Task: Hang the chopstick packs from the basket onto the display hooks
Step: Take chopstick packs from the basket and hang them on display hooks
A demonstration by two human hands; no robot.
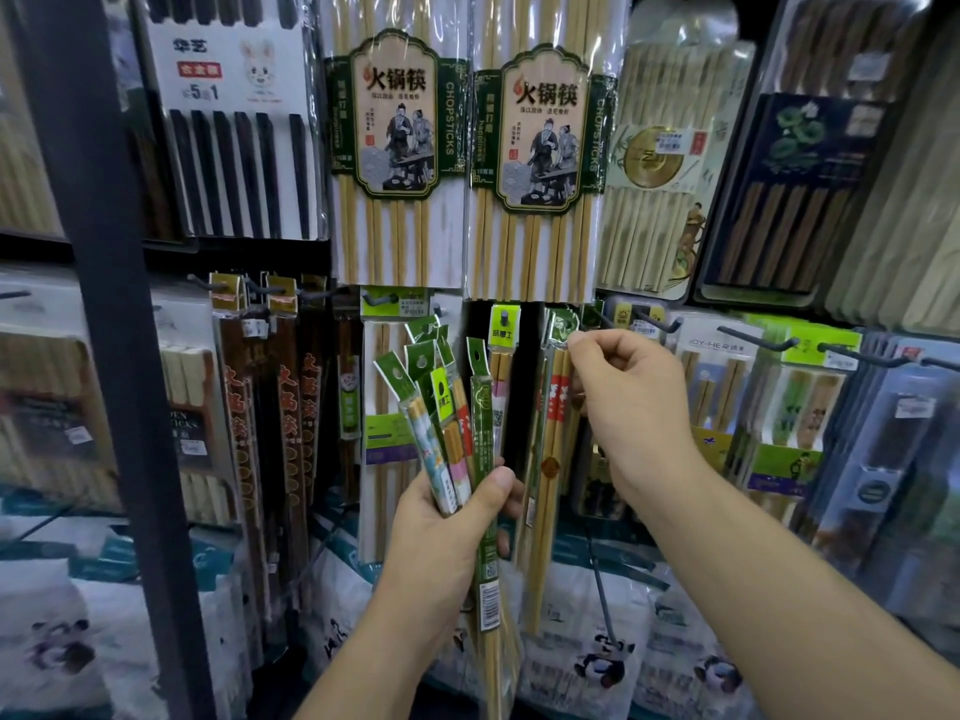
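My left hand (447,527) grips a fanned bundle of several narrow chopstick packs (447,407) with green hang tabs, held upright in front of the display. My right hand (623,402) is raised to the right of the bundle and pinches the green top tab of one long chopstick pack (550,449) that hangs down at a display hook (597,319). The hook's tip is partly hidden by the tab and my fingers. No basket is in view.
Large hot-pot chopstick packs (395,148) hang on the upper row. Dark red packs (291,407) hang at left beside a black upright post (119,304). More packs on black hooks (758,340) fill the right. Panda-printed bags (602,662) lie below.
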